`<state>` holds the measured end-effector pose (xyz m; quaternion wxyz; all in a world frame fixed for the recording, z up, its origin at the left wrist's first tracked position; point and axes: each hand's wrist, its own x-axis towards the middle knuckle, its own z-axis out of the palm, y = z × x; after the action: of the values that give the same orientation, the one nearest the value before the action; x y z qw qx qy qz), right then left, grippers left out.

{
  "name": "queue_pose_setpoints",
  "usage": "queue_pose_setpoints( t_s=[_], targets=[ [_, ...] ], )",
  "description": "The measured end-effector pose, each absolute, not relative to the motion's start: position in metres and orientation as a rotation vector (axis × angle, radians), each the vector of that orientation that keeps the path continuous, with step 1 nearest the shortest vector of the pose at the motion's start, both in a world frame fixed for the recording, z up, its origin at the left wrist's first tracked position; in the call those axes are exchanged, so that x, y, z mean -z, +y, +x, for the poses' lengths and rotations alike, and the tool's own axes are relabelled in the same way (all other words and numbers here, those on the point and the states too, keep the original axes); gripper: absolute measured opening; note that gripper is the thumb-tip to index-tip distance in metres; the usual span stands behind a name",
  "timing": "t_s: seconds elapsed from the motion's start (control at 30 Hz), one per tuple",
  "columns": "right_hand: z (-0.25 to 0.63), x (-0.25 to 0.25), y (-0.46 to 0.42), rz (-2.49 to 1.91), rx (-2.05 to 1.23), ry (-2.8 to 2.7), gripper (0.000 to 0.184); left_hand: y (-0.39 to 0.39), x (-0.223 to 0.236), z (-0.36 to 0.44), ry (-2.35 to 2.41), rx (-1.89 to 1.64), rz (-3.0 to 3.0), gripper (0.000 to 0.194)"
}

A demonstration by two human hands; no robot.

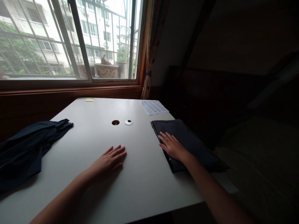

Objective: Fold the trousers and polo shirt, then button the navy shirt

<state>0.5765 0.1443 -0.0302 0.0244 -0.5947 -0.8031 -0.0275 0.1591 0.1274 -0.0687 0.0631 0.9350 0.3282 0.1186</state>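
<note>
My left hand [109, 160] rests on or just above the white table [137, 180], fingers stretched out and holding nothing. On the right, my right hand [171, 145] lies flat with spread fingers on a folded stack of dark navy cloth [193, 140]. Layered edges show along the stack's left side and far right corner. A crumpled dark blue cloth [25, 146] lies at the table's left edge, apart from both hands and partly out of view.
Printed sheets of paper [154, 107] lie at the far right corner, with a yellow note [89, 100] at the far left. Mid-table are a round cable hole [115, 122] and a loose-looking round cover [128, 122]. Behind stand a barred window [105, 40] and a curtain [150, 53].
</note>
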Motion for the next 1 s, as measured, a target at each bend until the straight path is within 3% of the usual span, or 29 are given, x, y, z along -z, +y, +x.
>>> queue_pose_setpoints(
  t_s=[0.37,0.6,0.7,0.83,1.0],
  targets=[
    [0.558,0.016,0.108,-1.819,-0.094,-2.509,0.062,0.127,0.067,0.159,0.989,-0.362,2.808,0.056],
    [0.561,-0.014,0.098,-1.532,-0.615,-2.409,0.054,0.127,0.067,0.159,1.002,-0.348,2.818,0.056],
    [0.581,-0.011,0.114,-1.489,-0.392,-2.207,0.053,0.127,0.068,0.159,0.998,-0.345,2.818,0.056],
    [0.622,0.017,0.143,-1.742,0.011,-2.103,0.056,0.126,0.067,0.158,1.002,-0.36,2.814,0.055],
    [0.66,0.052,0.158,-2.053,0.045,-2.099,0.061,0.126,0.066,0.159,0.995,-0.359,2.813,0.054]
  ],
)
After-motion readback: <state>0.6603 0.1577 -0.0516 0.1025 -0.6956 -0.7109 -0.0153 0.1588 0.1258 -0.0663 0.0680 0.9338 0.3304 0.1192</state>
